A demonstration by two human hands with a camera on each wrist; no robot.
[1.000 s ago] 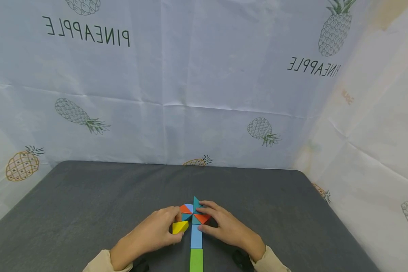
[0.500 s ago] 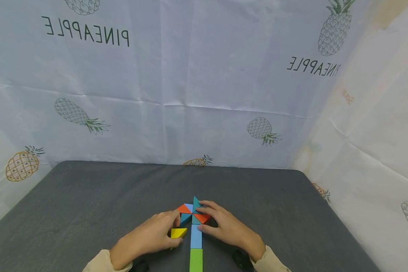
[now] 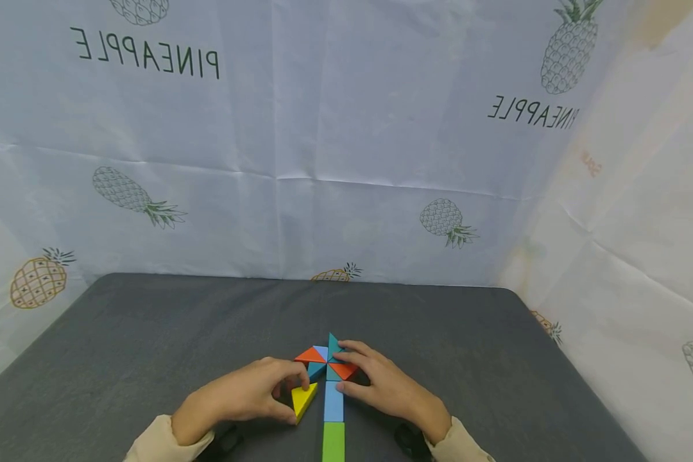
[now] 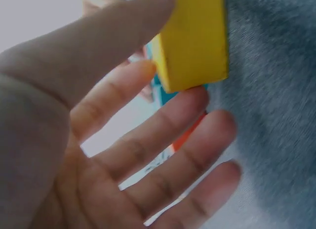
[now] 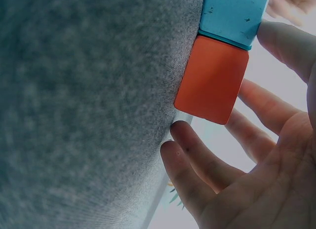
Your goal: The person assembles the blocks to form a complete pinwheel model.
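My left hand (image 3: 260, 388) pinches a yellow triangular block (image 3: 303, 401) between thumb and fingertips, left of the row of blocks. The left wrist view shows one flat side of the yellow block (image 4: 195, 41), with the thumb above and the other fingers spread below. My right hand (image 3: 387, 382) rests with loosely bent fingers over a teal triangle (image 3: 333, 345) and a red triangle (image 3: 342, 371). Its thumb touches the side of a light blue rectangular block (image 3: 333, 403). In the right wrist view, a red block face (image 5: 215, 81) stands beside a blue one (image 5: 234, 17).
Another red triangle (image 3: 309, 355), a periwinkle triangle (image 3: 321, 352) and a dark blue triangle (image 3: 316, 370) meet the teal ones in a pinwheel. A green block (image 3: 333, 443) continues the row towards me. Everything lies on a dark grey table (image 3: 208, 327) before a pineapple-printed cloth (image 3: 346, 128).
My left hand has drawn back slightly to the left, and the yellow block has turned so that a point faces me. More of the left red triangle shows. My right hand has stayed still.
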